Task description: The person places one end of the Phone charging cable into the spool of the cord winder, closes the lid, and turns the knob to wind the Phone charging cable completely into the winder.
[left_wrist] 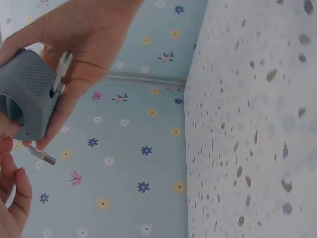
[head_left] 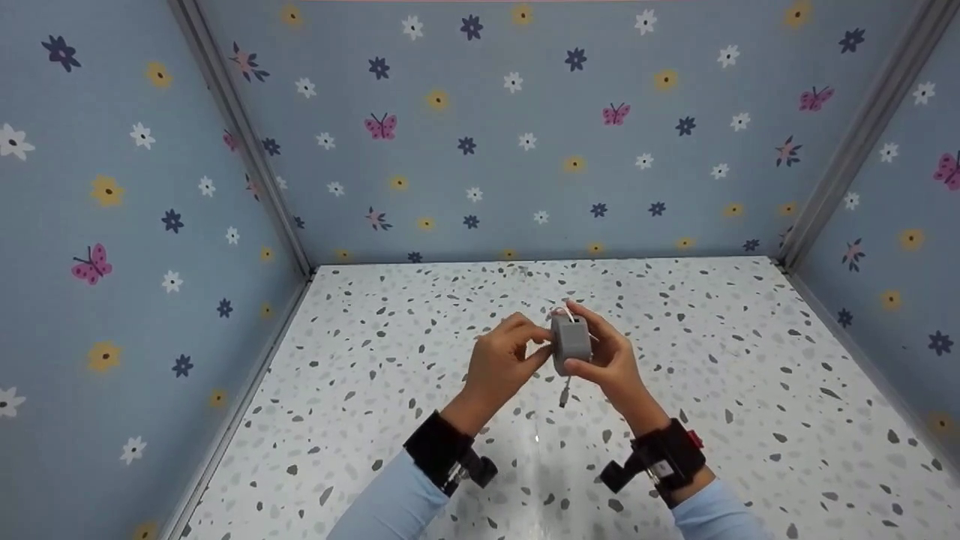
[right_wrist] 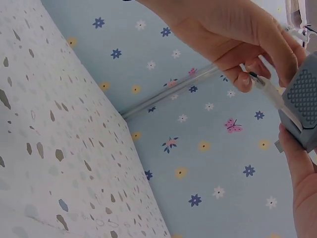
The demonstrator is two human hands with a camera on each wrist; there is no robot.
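A grey, faceted cable winder [head_left: 575,341] with a textured grip is held up above the white speckled surface. My right hand [head_left: 619,367] grips its body, the thumb on the near edge and fingers behind. At its left side, my left hand [head_left: 506,360] pinches the round, barred knob [left_wrist: 11,108] set in its face. A white cable comes out of the winder; one small plug [left_wrist: 64,63] sticks out near the right palm. The cable's USB plug [head_left: 564,397] dangles below. The winder's inside is hidden.
The white speckled tabletop [head_left: 360,420] spreads beneath both hands. Blue flowered panels [head_left: 525,180] enclose it at the back, left and right, with grey metal posts [head_left: 244,135] in the corners. Black camera straps [head_left: 439,450] sit on both wrists.
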